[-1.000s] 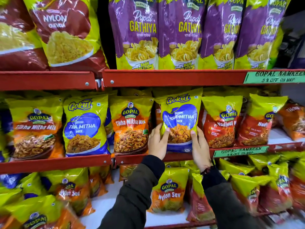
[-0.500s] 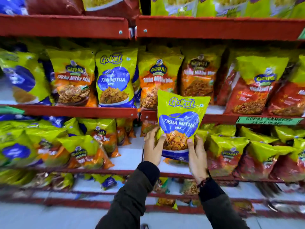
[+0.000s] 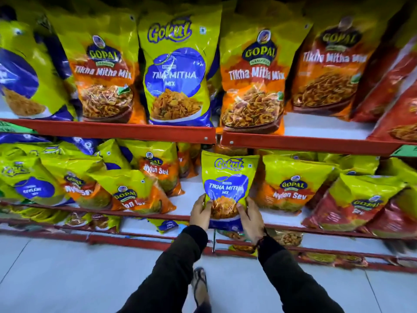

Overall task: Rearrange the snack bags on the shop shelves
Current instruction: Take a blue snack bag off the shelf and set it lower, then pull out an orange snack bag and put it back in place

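Upright yellow-blue Gokul bag (image 3: 228,184) before lower shelf (image 3: 158,216)

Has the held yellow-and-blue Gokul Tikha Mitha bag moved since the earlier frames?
Yes. The yellow-and-blue Gokul bag went down: from standing above the red shelf rail to below it, beside the Nylon Sev bags.

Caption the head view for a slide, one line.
Both hands, left hand and right hand, hold a Gokul Tikha Mitha Mix bag before the Nylon Sev shelf.
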Available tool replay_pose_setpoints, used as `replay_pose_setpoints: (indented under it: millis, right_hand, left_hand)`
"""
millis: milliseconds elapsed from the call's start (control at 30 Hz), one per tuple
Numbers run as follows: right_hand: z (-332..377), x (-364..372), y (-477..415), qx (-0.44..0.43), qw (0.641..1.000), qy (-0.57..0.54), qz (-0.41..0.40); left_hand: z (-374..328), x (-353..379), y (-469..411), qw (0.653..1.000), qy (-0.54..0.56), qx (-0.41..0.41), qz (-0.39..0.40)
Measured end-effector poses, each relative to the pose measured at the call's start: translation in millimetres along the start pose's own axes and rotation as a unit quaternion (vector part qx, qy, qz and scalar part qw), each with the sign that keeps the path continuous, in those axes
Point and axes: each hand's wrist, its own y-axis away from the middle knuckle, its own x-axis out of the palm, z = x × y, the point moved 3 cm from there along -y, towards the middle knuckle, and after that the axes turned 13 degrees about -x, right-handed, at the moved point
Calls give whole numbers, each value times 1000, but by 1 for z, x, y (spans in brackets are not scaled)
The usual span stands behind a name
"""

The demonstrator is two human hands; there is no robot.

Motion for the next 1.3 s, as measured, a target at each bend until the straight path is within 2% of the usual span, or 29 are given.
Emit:
replay_pose_setpoints:
  millis: [100, 233, 333, 467, 567, 667, 867, 1000, 1133, 1300]
  right_hand:
    - [-4, 13, -35, 31, 999, 16, 8]
    - [-19, 29, -62, 84, 996, 23, 19]
    - [-20, 34, -66, 100, 994, 34, 9]
    - [-9, 26, -53, 103, 994, 46, -4]
    - [5, 14, -36, 56, 994, 85, -29]
    - [35, -4, -14, -37, 989, 132, -61]
    - [124, -36, 11, -207, 928, 260, -168]
    - [196, -44, 9, -291, 885, 299, -206]
    - [262, -34, -14, -336, 863, 313, -212]
    - [335, -3, -50, -377, 879, 229, -179]
  left_hand:
    - [-10, -2, -30, 999, -19, -27, -6]
    - [-24, -3, -52, 996, -83, -13, 5]
    - [-26, -4, -63, 990, -138, -11, 13]
    - [-25, -5, -56, 988, -153, -7, -3]
    - [-23, -9, -40, 988, -148, 13, -53]
    - [-31, -15, -6, 978, -159, 92, -98]
    - [-91, -48, 79, 922, -147, 286, -215]
    - [-144, -87, 111, 857, -164, 392, -291]
    - [-193, -129, 122, 815, -187, 430, -340]
    - [-242, -191, 118, 788, -162, 465, -371]
